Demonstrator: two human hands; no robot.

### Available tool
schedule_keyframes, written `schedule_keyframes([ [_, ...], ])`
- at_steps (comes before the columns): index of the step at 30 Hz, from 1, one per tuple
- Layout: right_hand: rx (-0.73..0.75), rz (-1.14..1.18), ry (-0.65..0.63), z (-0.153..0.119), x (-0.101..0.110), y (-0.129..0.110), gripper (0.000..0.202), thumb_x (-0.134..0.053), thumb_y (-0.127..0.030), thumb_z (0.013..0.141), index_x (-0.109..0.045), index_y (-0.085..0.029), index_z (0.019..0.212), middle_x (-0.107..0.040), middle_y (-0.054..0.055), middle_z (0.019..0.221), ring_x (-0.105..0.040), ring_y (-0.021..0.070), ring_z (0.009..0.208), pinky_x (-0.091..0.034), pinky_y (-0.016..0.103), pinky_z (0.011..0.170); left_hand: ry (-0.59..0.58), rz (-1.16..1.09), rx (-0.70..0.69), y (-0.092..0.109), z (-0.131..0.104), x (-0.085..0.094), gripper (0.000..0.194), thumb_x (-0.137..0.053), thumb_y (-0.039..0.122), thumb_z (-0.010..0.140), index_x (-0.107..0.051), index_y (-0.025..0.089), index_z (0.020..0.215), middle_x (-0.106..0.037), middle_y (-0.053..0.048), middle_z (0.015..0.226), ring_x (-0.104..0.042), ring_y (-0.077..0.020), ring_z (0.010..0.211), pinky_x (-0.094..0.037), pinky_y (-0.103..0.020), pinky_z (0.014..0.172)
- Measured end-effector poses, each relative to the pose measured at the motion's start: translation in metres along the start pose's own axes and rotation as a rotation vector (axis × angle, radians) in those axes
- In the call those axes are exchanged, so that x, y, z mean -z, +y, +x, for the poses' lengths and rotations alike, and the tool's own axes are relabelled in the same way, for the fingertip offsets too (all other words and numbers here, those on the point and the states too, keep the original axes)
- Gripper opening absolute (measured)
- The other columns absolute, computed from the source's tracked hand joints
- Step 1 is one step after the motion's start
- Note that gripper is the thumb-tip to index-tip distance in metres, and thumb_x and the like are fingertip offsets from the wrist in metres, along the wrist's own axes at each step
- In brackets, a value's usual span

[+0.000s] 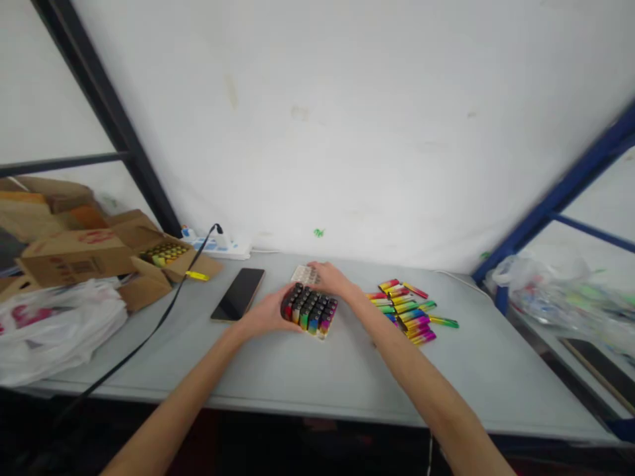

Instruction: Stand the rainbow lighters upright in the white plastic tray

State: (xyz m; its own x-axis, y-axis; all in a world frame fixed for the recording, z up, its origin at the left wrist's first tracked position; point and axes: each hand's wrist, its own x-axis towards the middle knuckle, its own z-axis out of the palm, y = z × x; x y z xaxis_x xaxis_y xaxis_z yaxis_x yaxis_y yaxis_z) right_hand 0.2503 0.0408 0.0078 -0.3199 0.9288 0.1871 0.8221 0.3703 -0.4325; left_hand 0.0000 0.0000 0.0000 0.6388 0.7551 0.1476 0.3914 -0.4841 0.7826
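Observation:
A pale tray point(300, 274) with round cells stands on the table, its near part filled with upright black-topped lighters point(311, 309) in rainbow colours. My left hand point(270, 313) is wrapped round the left side of the lighters, thumb at the front and fingers behind. At the tray's far part, my right hand point(333, 279) reaches over the bare cells with bent fingers pressed together; whatever they hold is hidden. Loose shiny lighters point(409, 309) in red, yellow, green and purple lie in a heap beyond my right forearm.
A black phone point(239, 294) lies left of my left hand. Further left are an open carton point(161, 264) of lighters, a yellow lighter point(197, 276), a black cable point(169, 311), a power strip point(223, 248) and a white plastic bag point(64, 324). Blue shelf posts point(550, 205) rise at right.

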Motion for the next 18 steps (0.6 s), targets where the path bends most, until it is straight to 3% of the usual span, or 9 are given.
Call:
schedule_keyframes([
  [2,0.003,0.012,0.041,-0.006,0.007,-0.008,0.061,-0.071,-0.04,0.098,-0.056,-0.014,0.151,-0.06,0.021,0.154,-0.055,0.0303,0.144,-0.04,0.046,0.122,0.039,0.051,-0.012,0.0,-0.008,-0.001,0.118,-0.097,0.05,0.057,-0.044,0.02,0.158,-0.059,-0.017,0.157,-0.057,-0.0402,0.144,-0.042,-0.056,0.124],
  [4,-0.003,0.054,0.133,-0.018,0.021,-0.019,0.051,-0.049,-0.042,0.11,-0.054,-0.015,0.154,-0.056,0.019,0.158,-0.05,0.0267,0.149,-0.036,0.045,0.125,0.162,0.143,0.032,0.001,-0.023,-0.006,0.12,-0.097,0.052,0.057,-0.042,0.021,0.159,-0.05,-0.02,0.165,-0.049,-0.0416,0.151,-0.035,-0.058,0.129],
  [6,0.02,0.099,0.192,-0.037,0.033,-0.036,0.05,-0.032,-0.042,0.115,-0.056,-0.02,0.153,-0.061,0.015,0.154,-0.054,0.0235,0.145,-0.037,0.043,0.124,0.26,0.194,0.107,0.004,-0.041,-0.017,0.118,-0.093,0.056,0.064,-0.038,0.021,0.161,-0.048,-0.02,0.166,-0.047,-0.041,0.153,-0.033,-0.058,0.129],
  [8,0.102,0.074,0.071,-0.057,0.036,-0.06,0.05,-0.035,-0.051,0.114,-0.054,-0.029,0.154,-0.063,0.01,0.151,-0.057,0.0253,0.14,-0.042,0.045,0.121,0.321,0.208,0.164,0.009,-0.055,-0.036,0.12,-0.091,0.058,0.066,-0.033,0.02,0.163,-0.046,-0.021,0.167,-0.046,-0.0413,0.153,-0.035,-0.059,0.128],
  [10,0.072,-0.03,-0.021,-0.075,0.03,-0.087,0.061,-0.049,-0.064,0.106,-0.05,-0.032,0.158,-0.065,0.014,0.145,-0.063,0.0334,0.131,-0.05,0.051,0.11,0.362,0.223,0.222,0.014,-0.061,-0.059,0.118,-0.09,0.059,0.066,-0.032,0.02,0.162,-0.048,-0.023,0.165,-0.047,-0.0428,0.153,-0.035,-0.061,0.127],
  [11,0.023,-0.102,-0.033,-0.081,0.024,-0.1,0.071,-0.053,-0.068,0.102,-0.046,-0.03,0.161,-0.064,0.018,0.142,-0.065,0.0379,0.126,-0.053,0.054,0.103,0.383,0.24,0.235,0.017,-0.061,-0.07,0.115,-0.088,0.058,0.07,-0.031,0.021,0.163,-0.05,-0.023,0.163,-0.047,-0.0421,0.153,-0.029,-0.064,0.129],
  [13,-0.071,-0.215,0.023,-0.089,0.014,-0.118,0.068,-0.053,-0.065,0.103,-0.046,-0.026,0.16,-0.064,0.022,0.139,-0.065,0.0412,0.122,-0.056,0.055,0.096,0.448,0.292,0.249,0.02,-0.056,-0.089,0.115,-0.087,0.055,0.071,-0.027,0.02,0.163,-0.05,-0.024,0.162,-0.045,-0.0429,0.154,-0.019,-0.067,0.131],
  [15,-0.127,-0.243,0.063,-0.092,0.009,-0.124,0.062,-0.051,-0.062,0.105,-0.048,-0.026,0.156,-0.065,0.02,0.135,-0.066,0.0394,0.12,-0.056,0.052,0.094,0.487,0.317,0.256,0.024,-0.047,-0.1,0.118,-0.087,0.052,0.072,-0.021,0.021,0.164,-0.047,-0.026,0.164,-0.043,-0.0447,0.155,-0.016,-0.071,0.13],
  [18,-0.18,-0.203,0.086,-0.096,0.015,-0.115,0.057,-0.047,-0.062,0.106,-0.051,-0.028,0.152,-0.068,0.017,0.129,-0.069,0.0361,0.114,-0.057,0.049,0.092,0.482,0.275,0.248,0.029,-0.033,-0.109,0.131,-0.09,0.052,0.068,-0.01,0.02,0.166,-0.04,-0.029,0.167,-0.042,-0.0485,0.154,-0.018,-0.074,0.128],
])
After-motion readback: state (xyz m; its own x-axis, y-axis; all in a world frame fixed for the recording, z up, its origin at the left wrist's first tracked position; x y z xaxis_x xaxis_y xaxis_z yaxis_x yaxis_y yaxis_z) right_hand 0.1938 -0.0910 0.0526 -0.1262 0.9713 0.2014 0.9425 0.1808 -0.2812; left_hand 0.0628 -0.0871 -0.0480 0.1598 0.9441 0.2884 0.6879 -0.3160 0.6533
